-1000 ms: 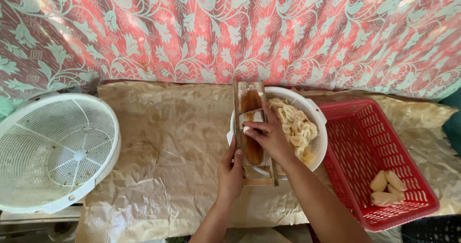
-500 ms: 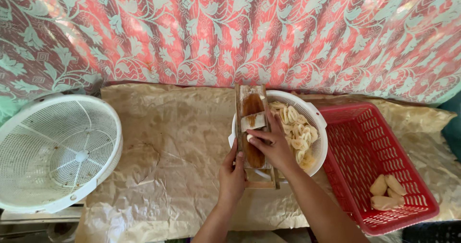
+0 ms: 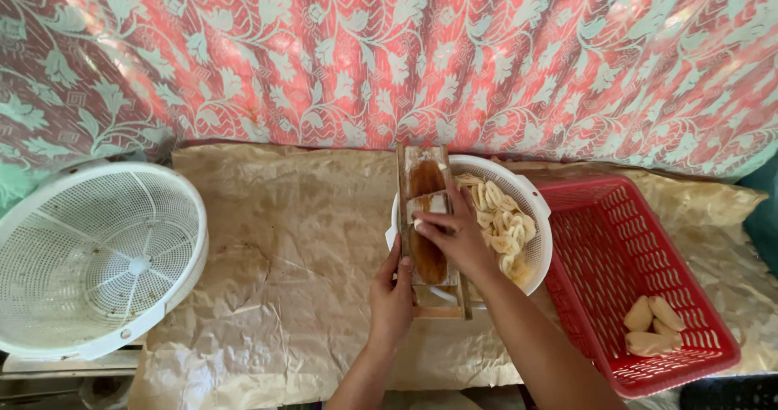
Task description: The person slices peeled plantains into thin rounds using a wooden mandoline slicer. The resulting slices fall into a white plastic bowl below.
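A wooden slicer board (image 3: 428,185) lies across a white colander bowl (image 3: 531,203) that holds several pale banana slices (image 3: 502,228). My left hand (image 3: 391,296) grips the board's near left edge. My right hand (image 3: 455,232) presses a peeled banana piece flat on the middle of the board, over the blade; the piece is mostly hidden under my fingers.
A red plastic basket (image 3: 604,240) to the right holds a few peeled bananas (image 3: 652,325). A large white perforated basket (image 3: 93,252) sits at the left. Crumpled brown paper (image 3: 292,240) covers the table. A red and green floral cloth (image 3: 389,53) hangs behind.
My right hand has slid a little toward me along the slicer board with the banana piece. My left hand stays on the board's edge.
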